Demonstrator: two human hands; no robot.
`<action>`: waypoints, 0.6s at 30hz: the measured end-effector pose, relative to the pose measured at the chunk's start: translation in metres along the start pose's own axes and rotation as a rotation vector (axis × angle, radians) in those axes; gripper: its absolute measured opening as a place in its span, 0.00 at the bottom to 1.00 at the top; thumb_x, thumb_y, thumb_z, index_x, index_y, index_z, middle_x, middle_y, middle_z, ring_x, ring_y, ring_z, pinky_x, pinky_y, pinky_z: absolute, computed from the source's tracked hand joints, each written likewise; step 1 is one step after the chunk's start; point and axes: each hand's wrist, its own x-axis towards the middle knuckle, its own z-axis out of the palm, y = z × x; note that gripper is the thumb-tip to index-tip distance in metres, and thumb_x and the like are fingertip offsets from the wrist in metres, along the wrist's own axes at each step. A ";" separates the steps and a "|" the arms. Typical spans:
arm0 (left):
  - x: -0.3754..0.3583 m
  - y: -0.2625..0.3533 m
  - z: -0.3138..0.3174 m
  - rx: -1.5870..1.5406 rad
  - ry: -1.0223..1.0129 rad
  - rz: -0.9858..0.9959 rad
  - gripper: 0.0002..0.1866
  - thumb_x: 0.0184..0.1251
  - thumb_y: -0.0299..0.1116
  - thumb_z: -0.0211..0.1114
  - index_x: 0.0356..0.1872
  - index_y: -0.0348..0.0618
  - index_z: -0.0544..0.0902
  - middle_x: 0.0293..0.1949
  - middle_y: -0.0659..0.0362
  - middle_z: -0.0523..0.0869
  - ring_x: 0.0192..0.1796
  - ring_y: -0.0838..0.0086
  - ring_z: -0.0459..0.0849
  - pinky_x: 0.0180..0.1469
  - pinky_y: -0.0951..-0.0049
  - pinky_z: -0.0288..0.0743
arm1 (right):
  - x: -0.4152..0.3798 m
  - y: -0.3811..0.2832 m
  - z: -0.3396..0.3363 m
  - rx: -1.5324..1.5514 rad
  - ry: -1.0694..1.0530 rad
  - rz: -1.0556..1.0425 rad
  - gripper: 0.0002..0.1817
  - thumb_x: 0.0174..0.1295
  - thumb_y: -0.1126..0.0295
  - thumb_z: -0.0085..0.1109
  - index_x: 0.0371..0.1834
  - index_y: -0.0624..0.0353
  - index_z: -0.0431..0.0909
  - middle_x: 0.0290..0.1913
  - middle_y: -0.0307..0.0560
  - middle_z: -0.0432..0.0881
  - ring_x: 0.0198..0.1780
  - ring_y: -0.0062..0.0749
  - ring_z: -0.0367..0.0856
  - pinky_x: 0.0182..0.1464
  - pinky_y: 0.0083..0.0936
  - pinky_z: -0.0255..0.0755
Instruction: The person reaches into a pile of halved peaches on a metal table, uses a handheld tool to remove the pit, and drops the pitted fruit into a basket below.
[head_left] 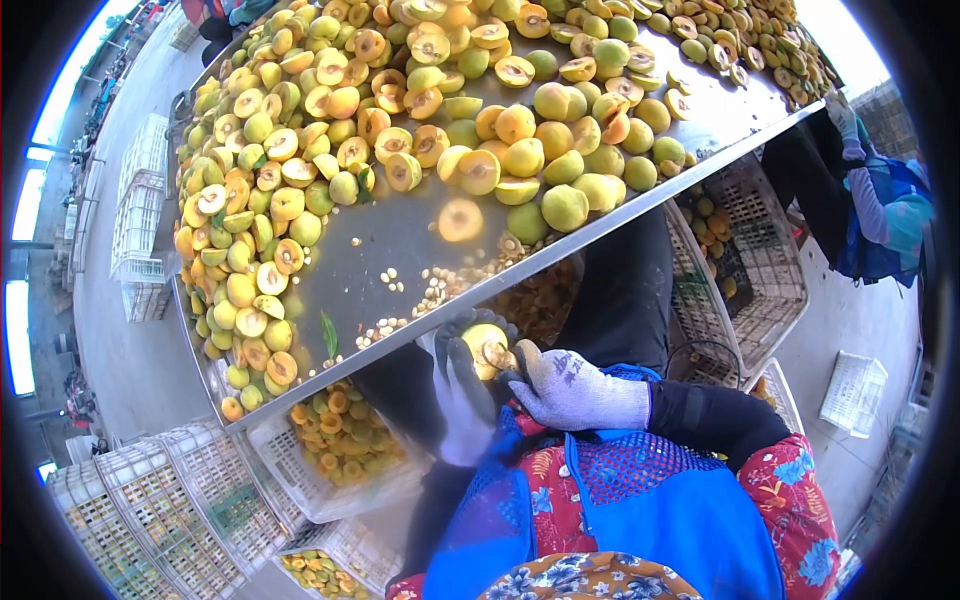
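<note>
My left hand (pixel 465 375), in a grey and white glove, is closed around a yellow cut apricot (pixel 482 340) just below the table's metal edge. My right hand (pixel 575 388), in a similar glove, has its thumb and fingers pinched at the apricot's cut face. Something small and brownish shows at those fingertips, but I cannot make out whether it is a pit or a tool. Above both hands, pale pits (pixel 435 290) lie scattered on the metal table (pixel 350 275), and a single apricot half (pixel 460 220) rests cut side up.
A large heap of whole and halved apricots (pixel 330 110) covers much of the table. Below its edge stands a white crate of apricot halves (pixel 350 440). More crates (pixel 150 500) are at the left; another crate (pixel 750 240) stands right. A co-worker (pixel 880 210) is at the far right.
</note>
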 end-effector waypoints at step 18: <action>0.023 0.012 -0.008 0.475 -0.076 -0.026 0.23 0.81 0.48 0.45 0.45 0.34 0.76 0.38 0.51 0.85 0.41 0.66 0.88 0.47 0.67 0.83 | 0.010 0.008 0.005 -0.084 0.027 -0.030 0.20 0.69 0.60 0.54 0.46 0.69 0.65 0.21 0.60 0.78 0.24 0.58 0.80 0.25 0.48 0.72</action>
